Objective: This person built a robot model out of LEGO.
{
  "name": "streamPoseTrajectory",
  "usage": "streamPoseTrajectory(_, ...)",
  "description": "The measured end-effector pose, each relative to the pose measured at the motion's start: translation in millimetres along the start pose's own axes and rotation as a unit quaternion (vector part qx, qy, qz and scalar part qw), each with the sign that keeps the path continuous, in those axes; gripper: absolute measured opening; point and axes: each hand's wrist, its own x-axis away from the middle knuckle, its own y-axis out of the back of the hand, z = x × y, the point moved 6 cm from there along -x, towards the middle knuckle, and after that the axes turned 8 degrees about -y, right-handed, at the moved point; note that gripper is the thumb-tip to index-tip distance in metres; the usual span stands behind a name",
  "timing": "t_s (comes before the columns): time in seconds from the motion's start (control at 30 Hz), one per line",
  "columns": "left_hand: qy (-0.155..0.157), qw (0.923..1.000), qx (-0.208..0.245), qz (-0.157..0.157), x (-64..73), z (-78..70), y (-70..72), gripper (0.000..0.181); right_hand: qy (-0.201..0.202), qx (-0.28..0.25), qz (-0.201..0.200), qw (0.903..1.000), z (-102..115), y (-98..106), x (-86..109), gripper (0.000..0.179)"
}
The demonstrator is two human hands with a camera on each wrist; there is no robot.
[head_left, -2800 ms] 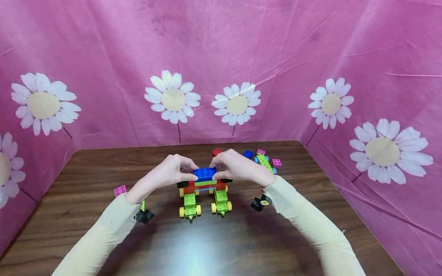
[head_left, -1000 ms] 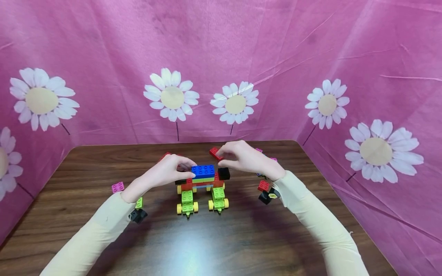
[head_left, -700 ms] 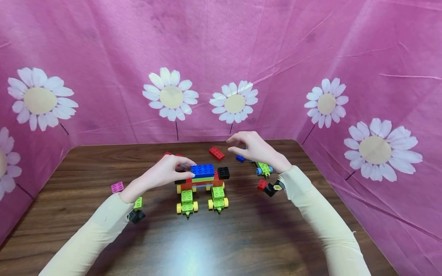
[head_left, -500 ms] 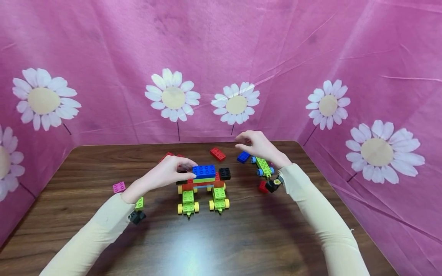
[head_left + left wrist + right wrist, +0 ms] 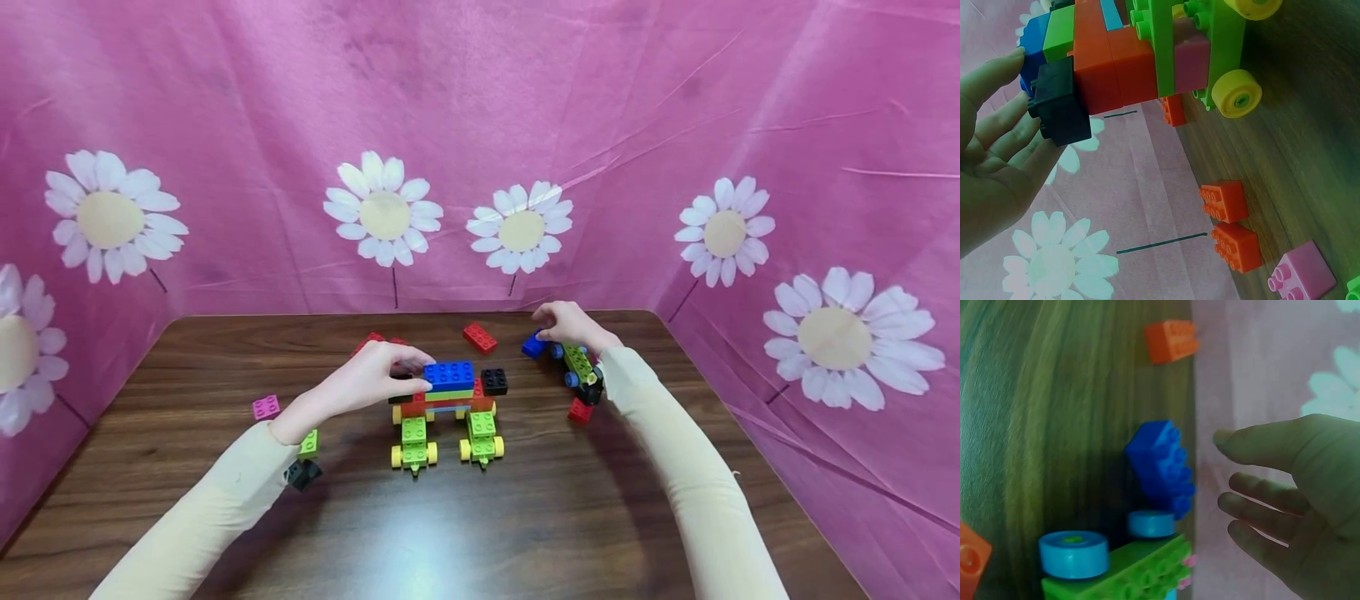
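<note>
Left hand (image 5: 375,371): thumb and fingers pinch the top blue brick (image 5: 450,375) of the wheeled build (image 5: 451,396). Right hand (image 5: 572,323): digits parted, holding nothing, near the loose blue brick (image 5: 1157,464), at two o'clock from the build. Advised: take that brick by opposite sides, avoiding the green chassis (image 5: 578,363); left pressure light. Surface: brown wood-grain table (image 5: 525,517); pink daisy-print cloth (image 5: 450,100) hangs at twelve o'clock.

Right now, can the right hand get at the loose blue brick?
Probably yes: the right hand hovers over the loose blue brick with thumb and fingers parted, nothing shows between hand and brick, and the blue-wheeled green base sits to one side.
</note>
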Motion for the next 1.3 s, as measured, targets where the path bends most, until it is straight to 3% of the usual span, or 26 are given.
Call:
streamPoseTrajectory(0.23,-0.005,1.0,-0.001,-0.001,-0.2,0.8,-1.1,0.034,-0.024,0.024,0.018,0.9993,-11.0,-15.8,-5.9,0.041)
streamPoseTrajectory(0.53,-0.008,0.9999,-0.005,-0.005,-0.4,0.3,-0.8,0.034,0.013,0.094,0.024,0.9951,-2.5,-27.9,-8.3,0.035)
streamPoseTrajectory(0.83,-0.007,0.9999,-0.008,-0.004,0.3,2.3,-1.1,0.035,0.046,0.098,0.041,0.9933,8.8,-34.2,-4.0,0.035)
streamPoseTrajectory(1.07,-0.011,0.9999,-0.006,-0.006,-0.1,3.7,-1.3,0.035,0.032,0.104,0.059,0.9923,11.7,-39.6,0.4,0.036)
streamPoseTrajectory(1.3,-0.01,0.9999,-0.004,-0.004,0.5,3.7,-1.1,0.036,0.048,0.126,0.041,0.9901,14.5,-39.4,5.6,0.03)
